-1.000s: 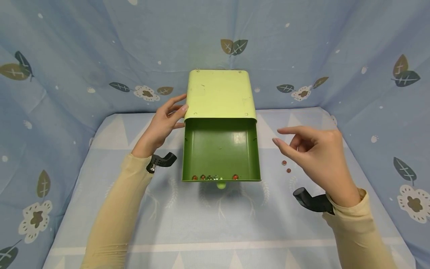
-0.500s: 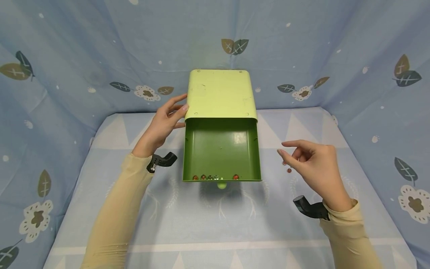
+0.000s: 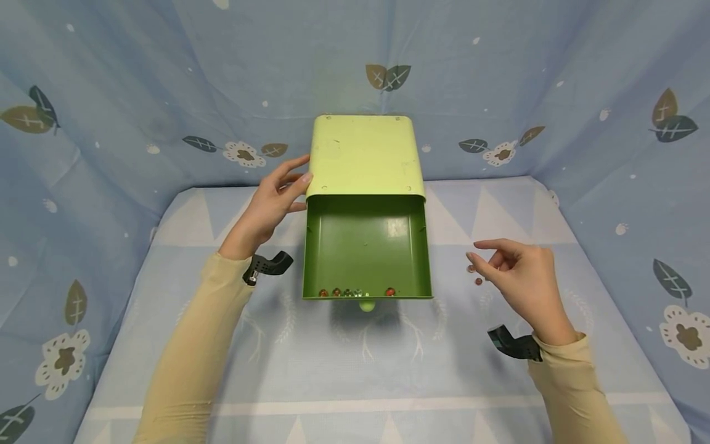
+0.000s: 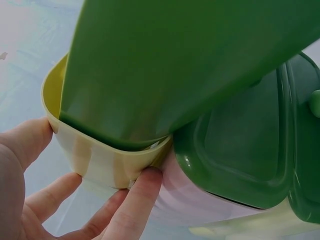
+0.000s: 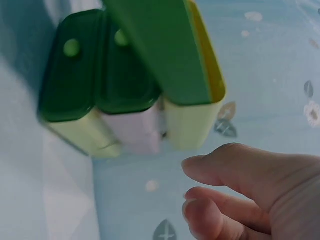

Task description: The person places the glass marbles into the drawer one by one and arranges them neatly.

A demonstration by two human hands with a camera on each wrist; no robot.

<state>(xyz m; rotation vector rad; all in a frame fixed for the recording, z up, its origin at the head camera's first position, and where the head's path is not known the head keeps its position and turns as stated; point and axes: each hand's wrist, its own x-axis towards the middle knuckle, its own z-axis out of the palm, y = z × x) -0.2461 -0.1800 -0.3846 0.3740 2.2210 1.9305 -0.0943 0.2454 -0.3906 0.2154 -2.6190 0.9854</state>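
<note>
A light green cabinet (image 3: 363, 154) stands at the back of the cloth, its dark green top drawer (image 3: 366, 246) pulled out toward me. Several small beads (image 3: 355, 292) lie along the drawer's front wall. My left hand (image 3: 266, 206) rests with straight fingers against the cabinet's left side; in the left wrist view its fingertips (image 4: 137, 197) touch the casing corner (image 4: 100, 160). My right hand (image 3: 518, 271) hovers low at the right of the drawer, fingers loosely bent and holding nothing, just beside two beads (image 3: 478, 281) on the cloth. In the right wrist view its fingers (image 5: 240, 170) are apart from the cabinet (image 5: 185, 120).
Blue patterned cloth (image 3: 355, 370) covers the table and rises as walls on the left, back and right. The drawer's round knob (image 3: 365, 304) sticks out toward me. Two lower drawers (image 4: 240, 150) are closed beneath the open one.
My right hand has dropped and drawn back to the right, down toward the two beads on the cloth. The left hand, cabinet and drawer have not moved.
</note>
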